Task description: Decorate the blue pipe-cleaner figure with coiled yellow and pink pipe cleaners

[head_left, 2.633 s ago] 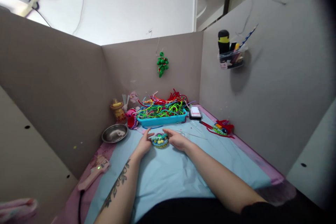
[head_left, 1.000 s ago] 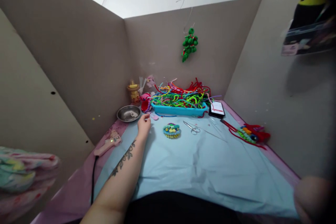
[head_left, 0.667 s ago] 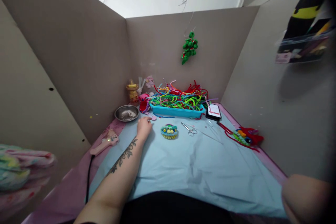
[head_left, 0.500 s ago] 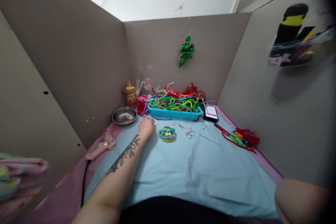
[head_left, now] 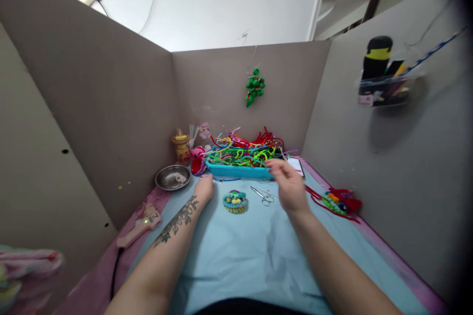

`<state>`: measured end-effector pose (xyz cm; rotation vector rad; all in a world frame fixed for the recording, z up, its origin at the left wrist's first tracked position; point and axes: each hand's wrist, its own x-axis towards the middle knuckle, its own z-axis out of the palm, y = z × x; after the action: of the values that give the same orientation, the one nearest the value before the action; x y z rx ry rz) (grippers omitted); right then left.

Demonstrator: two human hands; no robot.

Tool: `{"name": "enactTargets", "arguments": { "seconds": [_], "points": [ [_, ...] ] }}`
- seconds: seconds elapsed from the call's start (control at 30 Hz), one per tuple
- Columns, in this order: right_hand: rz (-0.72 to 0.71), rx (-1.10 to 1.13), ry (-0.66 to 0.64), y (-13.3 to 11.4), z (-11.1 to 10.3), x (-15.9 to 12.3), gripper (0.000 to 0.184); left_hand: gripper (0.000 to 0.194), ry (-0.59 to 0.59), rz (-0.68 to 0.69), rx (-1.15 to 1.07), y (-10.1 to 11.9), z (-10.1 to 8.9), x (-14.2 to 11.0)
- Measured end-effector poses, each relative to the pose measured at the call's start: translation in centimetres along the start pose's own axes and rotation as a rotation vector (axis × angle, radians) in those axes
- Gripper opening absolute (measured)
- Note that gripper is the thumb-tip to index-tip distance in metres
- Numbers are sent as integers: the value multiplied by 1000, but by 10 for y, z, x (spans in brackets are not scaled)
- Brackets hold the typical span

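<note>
The right hand [head_left: 291, 189] is back over the surface [head_left: 236, 256]: half a second ago its fingers were out of sight, and now they hang in front of the right end of the blue tray [head_left: 240, 172], screening part of a dark-edged device with a white screen [head_left: 296, 165]. Its fingers are bent and the thumb side is turned partly away, so I cannot tell whether they meet or pinch anything small. The left hand [head_left: 204, 188] has stayed down between the steel dish [head_left: 164, 178] and the beaded-looking craft piece [head_left: 235, 202], fingers curled close, near a loose blue stem [head_left: 227, 179]; what lies under them is hidden. The craft piece, fuzzy in blue, teal and yellow, sits at the middle of the light-blue cover, just left of the scissors [head_left: 259, 193], touched by neither hand. Some two and a half seconds ago both hands flanked it; now they stand apart on either side. My reading is that handling of the piece is paused, while both hands are again within easy reach of it, the scissors and the heaped fuzzy stems [head_left: 251, 155] in the tray.
</note>
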<state>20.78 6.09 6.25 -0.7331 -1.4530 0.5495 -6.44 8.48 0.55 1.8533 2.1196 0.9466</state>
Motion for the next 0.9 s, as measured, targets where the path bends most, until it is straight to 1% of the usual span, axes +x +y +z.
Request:
{"name": "enactTargets", "arguments": {
  "seconds": [0.13, 0.2, 0.23, 0.3, 0.37, 0.4, 0.47, 0.53, 0.57, 0.63, 0.67, 0.73, 0.8, 0.83, 0.9],
  "points": [
    [165, -130, -126, 25, 22, -14, 25, 18, 56, -37, 67, -2, -17, -8],
    [165, -184, -215, 37, 26, -22, 23, 24, 134, -76, 63, -3, -27, -9],
    [151, -203, -252, 41, 26, -24, 22, 26, 189, -90, 22, -3, -32, -10],
    [122, -234, -305, 46, 26, -28, 20, 29, 276, -86, -137, -4, -37, -11],
    [113, -263, -324, 49, 26, -31, 20, 30, 298, -65, -299, -4, -40, -11],
    [110, -278, -332, 49, 26, -31, 20, 30, 288, -66, -332, -4, -41, -12],
    [104, -297, -350, 50, 28, -31, 19, 28, 284, -90, -278, -4, -42, -12],
    [100, -305, -362, 52, 29, -31, 18, 25, 303, -89, -101, -2, -43, -13],
    [98, -308, -361, 52, 29, -30, 19, 23, 306, -65, 7, -1, -44, -14],
    [97, -309, -339, 53, 27, -28, 19, 23, 264, -1, 203, 2, -46, -17],
    [104, -303, -317, 53, 24, -27, 20, 23, 205, 21, 287, 2, -47, -20],
    [146, -260, -254, 52, 18, -22, 21, 23, 21, 38, 424, 3, -48, -25],
    [196, -182, -143, 49, 11, -14, 23, 23, -152, 34, 512, 2, -49, -30],
    [210, -148, -65, 47, 8, -7, 25, 25, -192, 33, 532, 1, -50, -31],
    [198, -120, 94, 43, 4, 11, 28, 29, -185, 36, 524, 1, -50, -34]
  ]
}}
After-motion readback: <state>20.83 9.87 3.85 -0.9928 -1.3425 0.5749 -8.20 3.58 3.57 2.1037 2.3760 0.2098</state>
